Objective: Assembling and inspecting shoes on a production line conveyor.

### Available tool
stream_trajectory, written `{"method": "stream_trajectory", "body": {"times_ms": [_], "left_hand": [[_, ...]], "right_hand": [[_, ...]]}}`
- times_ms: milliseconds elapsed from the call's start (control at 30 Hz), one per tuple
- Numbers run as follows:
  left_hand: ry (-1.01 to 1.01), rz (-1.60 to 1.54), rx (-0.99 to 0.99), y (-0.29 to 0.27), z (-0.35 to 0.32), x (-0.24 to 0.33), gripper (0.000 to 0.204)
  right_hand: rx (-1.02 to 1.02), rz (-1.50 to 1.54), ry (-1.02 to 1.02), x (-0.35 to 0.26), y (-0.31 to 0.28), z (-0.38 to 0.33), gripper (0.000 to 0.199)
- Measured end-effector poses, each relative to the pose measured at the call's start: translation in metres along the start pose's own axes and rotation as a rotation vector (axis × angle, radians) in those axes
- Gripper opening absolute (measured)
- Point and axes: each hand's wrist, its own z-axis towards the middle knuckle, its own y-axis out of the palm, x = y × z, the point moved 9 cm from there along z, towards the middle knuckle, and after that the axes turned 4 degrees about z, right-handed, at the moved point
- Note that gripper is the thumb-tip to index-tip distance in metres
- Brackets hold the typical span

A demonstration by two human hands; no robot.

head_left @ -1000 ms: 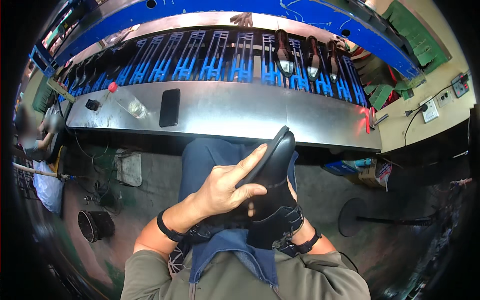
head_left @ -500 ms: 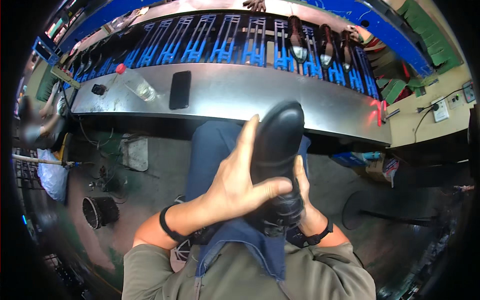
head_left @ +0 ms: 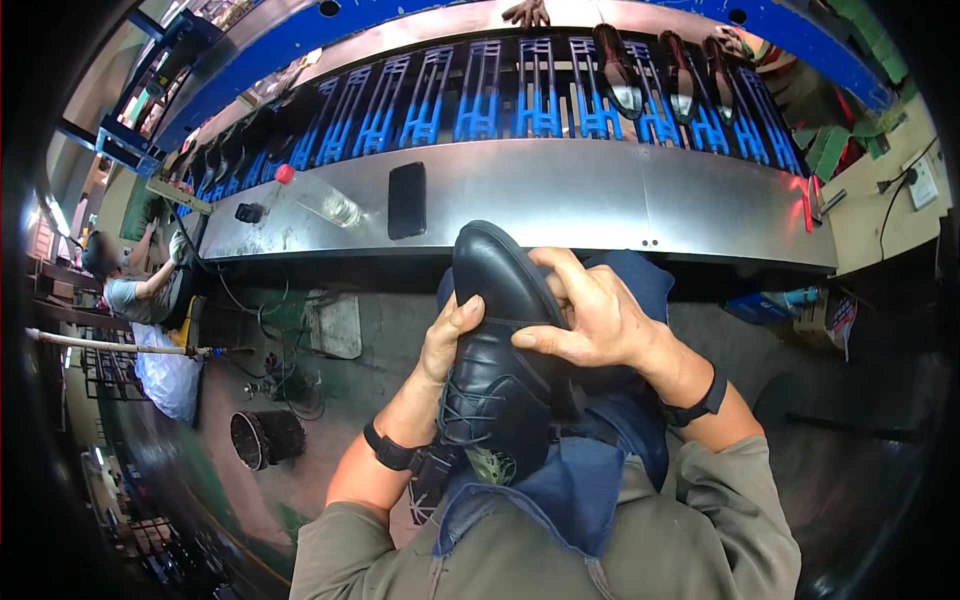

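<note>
A black laced leather shoe (head_left: 495, 350) stands toe-up over my lap. My left hand (head_left: 440, 340) grips its left side with the thumb pressed against the upper. My right hand (head_left: 590, 315) wraps over the toe and right side, fingers spread across the leather. A dark blue cloth or apron (head_left: 590, 480) lies across my knees under the shoe. Both wrists wear black bands.
A steel workbench (head_left: 560, 200) runs ahead, with a black phone (head_left: 406, 200), a clear bottle with red cap (head_left: 320, 200) and a small black object (head_left: 248, 212). Blue conveyor racks (head_left: 520, 100) behind carry shoes (head_left: 620, 70). A co-worker (head_left: 135, 290) sits at left. A black bucket (head_left: 265, 438) stands on the floor.
The shoe has been turned from sole-side view to upright with the laces facing me. My right hand came up from underneath onto the toe, and my left hand slid to the shoe's left side.
</note>
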Motion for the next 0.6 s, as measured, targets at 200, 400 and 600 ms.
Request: {"method": "stream_trajectory", "body": {"times_ms": [200,400,600], "left_hand": [[-0.041,-0.035,0.034,-0.005,0.001,-0.014,0.069],[-0.126,-0.101,-0.007,-0.008,-0.001,-0.03,0.076],[-0.15,-0.247,-0.007,-0.012,-0.005,-0.041,0.079]], "right_hand": [[0.054,-0.026,-0.087,-0.001,0.002,-0.01,0.073],[0.035,0.346,-0.024,0.024,0.012,-0.02,0.055],[0.079,0.083,-0.133,-0.004,0.013,-0.021,0.061]]}}
